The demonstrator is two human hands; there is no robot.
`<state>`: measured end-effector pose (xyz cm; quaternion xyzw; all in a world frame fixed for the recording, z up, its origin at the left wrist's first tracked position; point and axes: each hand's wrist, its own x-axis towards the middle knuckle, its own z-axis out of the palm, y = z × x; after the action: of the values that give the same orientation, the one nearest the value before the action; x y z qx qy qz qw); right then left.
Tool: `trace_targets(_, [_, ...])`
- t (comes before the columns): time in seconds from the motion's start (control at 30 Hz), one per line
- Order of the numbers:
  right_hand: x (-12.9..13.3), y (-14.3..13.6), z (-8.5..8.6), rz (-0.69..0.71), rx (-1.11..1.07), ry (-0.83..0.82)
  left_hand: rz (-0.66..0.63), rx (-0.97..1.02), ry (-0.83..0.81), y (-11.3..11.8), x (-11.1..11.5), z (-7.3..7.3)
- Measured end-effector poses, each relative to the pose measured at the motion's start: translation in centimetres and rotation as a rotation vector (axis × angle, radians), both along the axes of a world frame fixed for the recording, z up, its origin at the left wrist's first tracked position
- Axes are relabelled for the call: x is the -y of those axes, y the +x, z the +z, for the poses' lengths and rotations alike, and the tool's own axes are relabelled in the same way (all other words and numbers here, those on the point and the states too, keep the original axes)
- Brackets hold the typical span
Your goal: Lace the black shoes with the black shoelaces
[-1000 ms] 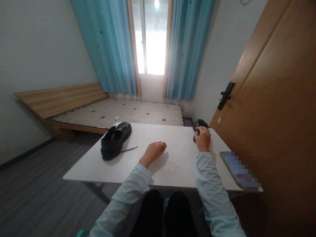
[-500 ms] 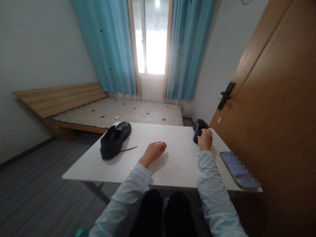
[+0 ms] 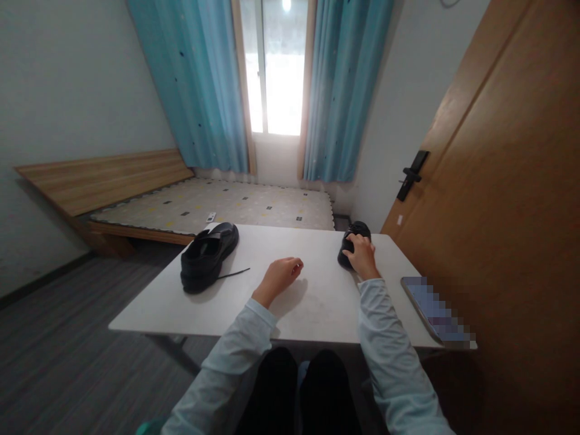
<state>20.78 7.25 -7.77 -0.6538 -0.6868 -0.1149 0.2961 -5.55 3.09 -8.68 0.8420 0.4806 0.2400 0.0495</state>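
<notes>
At the far right of the white table [image 3: 317, 314], my right hand [image 3: 362, 256] grips a black shoe [image 3: 345, 258], fingers over its top and thumb at its side. Part of that shoe is covered by the hand. My left hand [image 3: 280, 275] rests near the middle of the tabletop, its fingers curled closed with nothing visible in them. Left of it, a second black shoe [image 3: 194, 273] stands upright with its opening showing. A thin black lace [image 3: 235, 273] trails from this shoe across the table toward my left hand.
A tablet-like device [image 3: 430, 311], its screen blurred out, lies along the table's right edge. A wooden door [image 3: 498, 199] stands close on the right. Beyond the table is a bed [image 3: 226, 202] with a small white object [image 3: 211, 217] at its near edge.
My right hand has moved left with the shoe, which now sits a little further in from the table's right edge and is turned. My left hand keeps its place.
</notes>
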Motion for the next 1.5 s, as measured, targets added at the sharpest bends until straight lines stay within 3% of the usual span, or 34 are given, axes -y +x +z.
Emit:
trace_targets(0.17, [0.8, -1.6, 0.8, 0.150, -0.025, 0.054, -0.005, 0.092, 0.081, -0.2, -0.2, -0.3])
trace_targets(0.4, [2.2, -4.6, 1.8, 0.461, -0.027, -0.001, 0.077, 0.262, 0.094, 0.0, -0.6, -0.2])
trace_targets(0.57, [3.5, -6.7, 2.2, 0.682, 0.035, -0.073, 0.163, 0.575, -0.151, 0.1, -0.9, 0.0])
trace_targets(0.7, [4.2, -7.4, 2.5, 0.727, -0.002, -0.168, 0.179, 0.766, -0.338, 0.2, -1.0, 0.2])
trace_targets(0.83, [4.6, -7.2, 2.9, 0.864, -0.116, -0.262, 0.144, 0.748, -0.362, 0.2, -1.2, 0.3])
trace_targets(1.0, [5.1, -7.1, 3.4, 1.081, -0.218, -0.365, 0.066, 0.728, -0.203, 0.0, -1.6, -0.1])
trace_targets(1.23, [5.5, -7.1, 3.8, 1.214, -0.274, -0.500, 0.026, 0.689, -0.055, -0.2, -1.4, 0.0])
trace_targets(1.5, [5.4, -6.9, 4.3, 1.331, -0.287, -0.605, -0.027, 0.644, -0.083, -0.6, -0.8, 0.6])
